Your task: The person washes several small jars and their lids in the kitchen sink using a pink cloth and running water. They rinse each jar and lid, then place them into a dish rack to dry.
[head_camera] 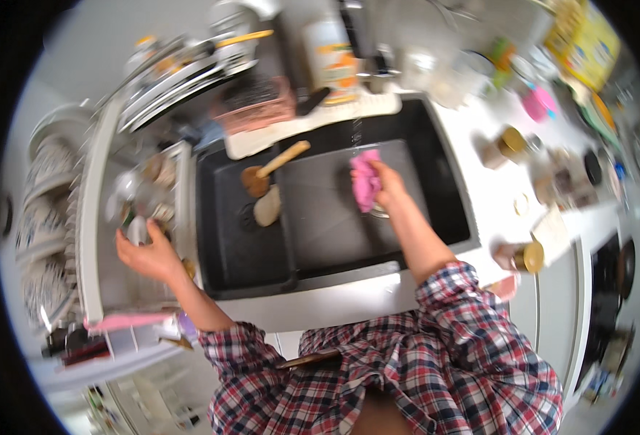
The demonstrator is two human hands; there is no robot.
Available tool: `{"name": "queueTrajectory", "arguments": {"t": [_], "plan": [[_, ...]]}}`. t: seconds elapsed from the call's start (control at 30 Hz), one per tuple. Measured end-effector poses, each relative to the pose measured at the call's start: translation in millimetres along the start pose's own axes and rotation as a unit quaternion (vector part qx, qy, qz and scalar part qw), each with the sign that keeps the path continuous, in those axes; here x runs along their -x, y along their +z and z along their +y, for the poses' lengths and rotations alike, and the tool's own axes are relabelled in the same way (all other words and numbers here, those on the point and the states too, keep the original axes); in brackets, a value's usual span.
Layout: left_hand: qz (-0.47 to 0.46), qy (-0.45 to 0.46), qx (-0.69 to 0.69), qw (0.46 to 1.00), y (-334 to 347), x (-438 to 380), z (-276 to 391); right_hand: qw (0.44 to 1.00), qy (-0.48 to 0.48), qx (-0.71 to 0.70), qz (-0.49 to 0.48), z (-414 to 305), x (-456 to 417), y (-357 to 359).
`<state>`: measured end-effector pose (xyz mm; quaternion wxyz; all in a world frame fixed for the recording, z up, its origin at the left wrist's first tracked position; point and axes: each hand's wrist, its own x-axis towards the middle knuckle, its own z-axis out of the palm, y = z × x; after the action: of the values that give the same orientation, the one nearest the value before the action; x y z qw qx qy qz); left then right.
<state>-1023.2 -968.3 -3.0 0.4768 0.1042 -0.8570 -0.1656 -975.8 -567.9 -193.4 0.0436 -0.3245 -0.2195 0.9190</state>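
Note:
My right hand (388, 184) grips a crumpled pink cloth (365, 182) over the large basin of a dark double sink (330, 239), near a thin stream of water (357, 132). Left of the sink, my left hand (148, 253) is raised over a white-edged tray or rack, its fingers spread near a small white object (137, 232); blur hides whether they touch. A brush with a wooden handle (284, 157) lies across the divider between the basins. Below its brown head rests a pale rounded object (267, 207).
Stacked patterned bowls (48, 228) fill a rack at the far left. Behind the sink stand a pink basket (254, 106) and a bottle with an orange label (333, 65). Gold-lidded jars (527, 256) and other containers crowd the right counter.

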Motion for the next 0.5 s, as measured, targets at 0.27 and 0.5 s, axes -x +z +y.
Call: {"name": "queueTrajectory", "arguments": {"t": [0.27,0.5], "plan": [[-0.513,0.212,0.639,0.533,-35.8,158.7,331.6,0.995,-0.073,-0.044,-0.059,-8.0,26.2,-3.1],[-0.62,0.422,0.552,0.363,-65.8,320.8,438.8,0.993,-0.112,-0.023,0.007,-28.3,41.9,-11.2]]}}
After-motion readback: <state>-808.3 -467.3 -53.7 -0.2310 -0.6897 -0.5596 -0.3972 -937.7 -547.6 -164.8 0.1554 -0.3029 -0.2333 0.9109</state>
